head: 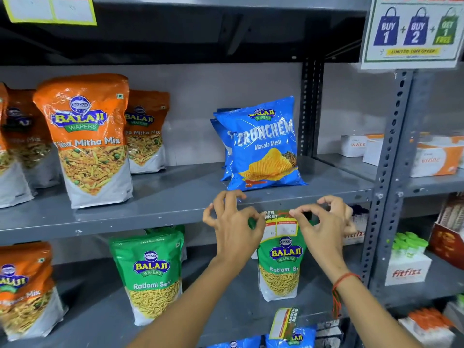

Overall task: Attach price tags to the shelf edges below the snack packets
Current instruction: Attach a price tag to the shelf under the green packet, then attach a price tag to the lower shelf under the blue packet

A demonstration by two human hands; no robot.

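A price tag (281, 223) with a green, red and white print hangs against the front edge of the grey shelf (140, 222), just below a blue Crunchem packet (263, 146). My left hand (233, 222) pinches the tag's left side between thumb and forefinger. My right hand (324, 222) pinches its right side the same way. Behind the tag stands a green Ratlami Sev packet (281, 270). Another price tag (283, 322) hangs crooked on the edge of the shelf below.
Orange Mitha Mix packets (90, 136) stand at the left of the upper shelf, a second green sev packet (148, 277) on the lower one. A perforated grey upright (388, 172) borders the bay on the right, with boxes (406, 270) beyond. An offer poster (411, 31) hangs top right.
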